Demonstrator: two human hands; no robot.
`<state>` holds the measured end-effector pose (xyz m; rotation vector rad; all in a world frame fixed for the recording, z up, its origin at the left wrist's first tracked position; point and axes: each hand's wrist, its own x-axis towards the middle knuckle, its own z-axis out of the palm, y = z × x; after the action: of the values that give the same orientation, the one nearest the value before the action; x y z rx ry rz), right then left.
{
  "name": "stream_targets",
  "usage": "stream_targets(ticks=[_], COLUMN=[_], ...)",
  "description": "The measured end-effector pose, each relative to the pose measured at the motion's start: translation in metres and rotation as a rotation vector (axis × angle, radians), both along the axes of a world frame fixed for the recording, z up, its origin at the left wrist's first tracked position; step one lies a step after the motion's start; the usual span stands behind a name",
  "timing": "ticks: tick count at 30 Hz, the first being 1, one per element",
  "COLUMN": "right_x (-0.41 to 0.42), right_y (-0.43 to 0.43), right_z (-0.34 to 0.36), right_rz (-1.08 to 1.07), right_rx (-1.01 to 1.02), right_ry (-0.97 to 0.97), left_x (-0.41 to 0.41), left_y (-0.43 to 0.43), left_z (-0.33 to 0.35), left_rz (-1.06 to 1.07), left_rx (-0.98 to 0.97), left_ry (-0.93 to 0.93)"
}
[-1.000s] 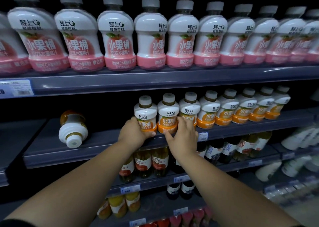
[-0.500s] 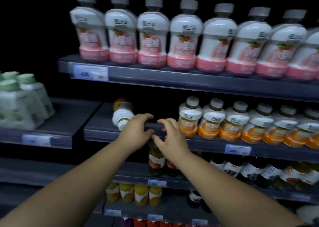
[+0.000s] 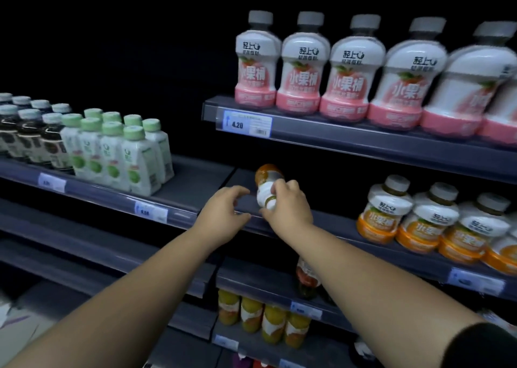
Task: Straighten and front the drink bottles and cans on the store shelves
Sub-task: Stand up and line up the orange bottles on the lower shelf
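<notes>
A small orange-and-white bottle (image 3: 267, 180) lies on its side on the dark middle shelf (image 3: 335, 222), its cap end toward me. My right hand (image 3: 288, 206) is closed around its cap end. My left hand (image 3: 223, 213) hovers just left of it, fingers curled and apart, holding nothing. To the right stands a row of upright orange-and-white bottles (image 3: 414, 216). Large pink-and-white bottles (image 3: 302, 68) line the shelf above.
On the left shelf unit stand green-capped white bottles (image 3: 123, 155) and dark bottles (image 3: 30, 138). Below are yellow juice bottles (image 3: 263, 317) and a red-labelled bottle (image 3: 307, 278). A price tag reading 4.20 (image 3: 246, 124) hangs on the upper shelf edge.
Both hands left the upright orange bottles and moved left along the shelf. My right hand has taken hold of the fallen bottle. The view has swung left.
</notes>
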<state>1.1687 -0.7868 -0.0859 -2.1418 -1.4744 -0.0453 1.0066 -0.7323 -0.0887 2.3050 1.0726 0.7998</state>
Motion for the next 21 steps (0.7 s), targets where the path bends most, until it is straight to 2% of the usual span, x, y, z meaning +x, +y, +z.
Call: stream_targets(ticks=[8,11,16,21], right_x=[0.041,0.051,0.069,0.075], right_y=[-0.018,-0.022,-0.036,-0.066], right_z=[0.050,0.063,0.053,0.022], right_rz=[-0.005,0.005,0.000,-0.011], right_rx=[0.221,0.264,0.188,0.110], right_ry=[0.189,0.233,0.242,0.279], left_x=[0.033,0.060,0.092,0.115], left_y=[0.008,0.005,0.003,-0.003], left_z=[0.013,0.015,0.001,-0.008], left_rz=[-0.035,-0.037,-0.142,-0.094], left_rx=[-0.024,-0.144,-0.422,-0.333], left_ry=[-0.063,-0.116,-0.175,-0.111])
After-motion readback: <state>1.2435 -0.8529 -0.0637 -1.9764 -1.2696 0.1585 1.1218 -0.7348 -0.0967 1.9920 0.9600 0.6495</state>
